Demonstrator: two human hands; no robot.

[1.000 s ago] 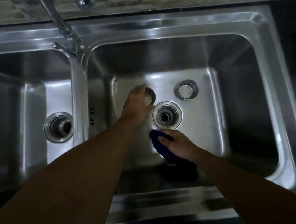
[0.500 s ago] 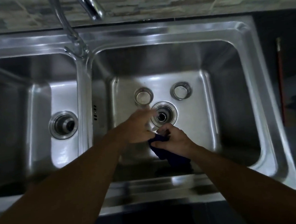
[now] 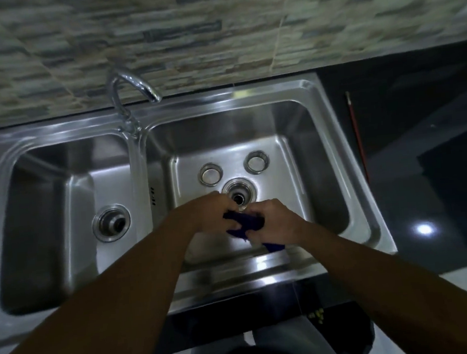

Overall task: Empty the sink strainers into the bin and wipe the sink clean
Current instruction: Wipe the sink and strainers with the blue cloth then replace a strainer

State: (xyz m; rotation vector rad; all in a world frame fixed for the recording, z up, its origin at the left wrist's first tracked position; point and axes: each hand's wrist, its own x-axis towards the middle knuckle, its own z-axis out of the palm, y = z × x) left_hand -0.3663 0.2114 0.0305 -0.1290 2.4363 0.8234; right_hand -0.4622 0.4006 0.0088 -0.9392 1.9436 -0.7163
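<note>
A steel double sink (image 3: 335,150) fills the view. Two round strainers, one on the left (image 3: 210,174) and one on the right (image 3: 257,161), lie on the right basin's floor behind its open drain (image 3: 239,194). Over the front of that basin, both hands hold a dark blue cloth (image 3: 246,223). My left hand (image 3: 211,211) grips its left end. My right hand (image 3: 273,221) grips the right end, and a tail of the cloth hangs below my right wrist. The left basin's drain (image 3: 112,223) is open and holds no strainer.
A chrome tap (image 3: 129,89) rises at the divider between the basins, its spout over the right basin. A thin red rod (image 3: 356,133) lies on the dark counter to the right. A tiled wall stands behind. A dark bin shape (image 3: 462,197) sits at the far right.
My left hand let go of the left strainer, left it on the basin floor, and came back to take hold of the cloth with my right hand. The view has tilted up.
</note>
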